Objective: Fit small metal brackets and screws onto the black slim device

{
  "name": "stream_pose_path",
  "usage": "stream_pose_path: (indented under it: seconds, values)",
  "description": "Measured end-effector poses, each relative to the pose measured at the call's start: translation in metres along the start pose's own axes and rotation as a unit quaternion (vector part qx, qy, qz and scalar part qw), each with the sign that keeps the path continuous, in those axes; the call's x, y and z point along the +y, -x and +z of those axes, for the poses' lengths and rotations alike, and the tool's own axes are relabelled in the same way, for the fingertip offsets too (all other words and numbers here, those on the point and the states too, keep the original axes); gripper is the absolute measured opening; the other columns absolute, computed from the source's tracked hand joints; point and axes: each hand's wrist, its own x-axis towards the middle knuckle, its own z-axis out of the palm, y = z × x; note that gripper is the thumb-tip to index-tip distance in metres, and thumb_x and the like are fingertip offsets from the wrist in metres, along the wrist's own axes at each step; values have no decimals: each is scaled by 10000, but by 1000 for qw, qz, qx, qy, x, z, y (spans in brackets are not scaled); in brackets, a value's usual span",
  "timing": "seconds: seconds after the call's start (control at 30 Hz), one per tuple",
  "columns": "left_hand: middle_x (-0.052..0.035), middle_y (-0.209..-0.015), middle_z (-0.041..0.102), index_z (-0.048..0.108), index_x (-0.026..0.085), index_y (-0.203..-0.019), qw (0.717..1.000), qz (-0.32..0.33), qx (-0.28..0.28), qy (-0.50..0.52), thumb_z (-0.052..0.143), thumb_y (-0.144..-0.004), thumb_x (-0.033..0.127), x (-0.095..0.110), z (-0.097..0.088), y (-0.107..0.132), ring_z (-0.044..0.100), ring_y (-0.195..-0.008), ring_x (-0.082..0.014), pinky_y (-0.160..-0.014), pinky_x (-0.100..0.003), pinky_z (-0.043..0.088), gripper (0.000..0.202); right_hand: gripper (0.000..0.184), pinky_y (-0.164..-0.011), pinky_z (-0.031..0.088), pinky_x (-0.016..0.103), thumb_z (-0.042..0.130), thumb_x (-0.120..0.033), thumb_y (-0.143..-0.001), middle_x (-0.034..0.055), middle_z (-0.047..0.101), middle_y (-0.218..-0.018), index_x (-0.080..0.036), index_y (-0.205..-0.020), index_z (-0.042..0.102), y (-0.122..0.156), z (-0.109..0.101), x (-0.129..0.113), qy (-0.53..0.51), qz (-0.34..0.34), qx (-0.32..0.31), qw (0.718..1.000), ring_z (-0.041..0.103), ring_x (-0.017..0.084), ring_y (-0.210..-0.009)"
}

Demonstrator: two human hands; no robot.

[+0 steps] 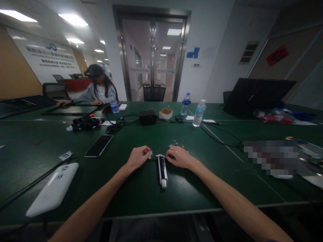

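Two bare forearms reach across a dark green, matte desk (141, 198). Between the hands lies a slim stick-shaped device (162, 170), white at both ends with a glossy dark middle, its length pointing away from the person.

The left hand (138, 157) rests on the desk just left of the device's far end, fingers curled closed, pinching a small pale piece (150, 155). The right hand (179, 157) lies palm down just to the right, its fingers bent toward the device's far tip; whether they grip anything cannot be told. Just beyond this hand, tiny shiny metal bits (179, 145) are scattered on the desk.

Further left lies a flat black smartphone (98, 146) with a glossy screen, and nearer the edge a smooth, rounded white power bank (53, 189). Toward the far side stand two clear plastic water bottles (199, 113), a small open cardboard box (166, 113) and a boxy black adapter (147, 117) with loose black cables. Another person (97, 88) sits at the far left corner.
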Motion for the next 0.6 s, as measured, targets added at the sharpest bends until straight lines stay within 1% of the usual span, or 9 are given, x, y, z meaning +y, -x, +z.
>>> stream_pose_path:
  seconds: [0.23, 0.43, 0.6]
  values:
    - [-5, -805, 714, 689, 187, -895, 999, -14, -1, 29, 558, -834, 296, 2, 1, 0, 663, -730, -163, -686, -281, 529, 182, 115, -711, 448, 286, 539, -211, -874, 48, 633, -815, -169, -862, 646, 0, 2, 2, -19, 7, -4, 1000, 575, 158, -763]
    - [-19, -834, 721, 694, 175, -903, 998, -19, -3, 61, 568, -827, 305, 1, 1, 0, 677, -765, -172, -727, -297, 544, 196, 71, -707, 454, 281, 572, -182, -846, 39, 631, -830, -172, -867, 638, 1, 3, 3, -35, 18, -7, 999, 571, 152, -768]
    - [-23, -847, 721, 697, 172, -907, 998, -32, -12, 55, 567, -823, 304, 4, 0, 1, 678, -774, -175, -730, -291, 544, 203, 70, -701, 450, 269, 569, -181, -851, 43, 626, -841, -169, -872, 635, 0, 3, 3, -48, 29, -13, 998, 572, 149, -777]
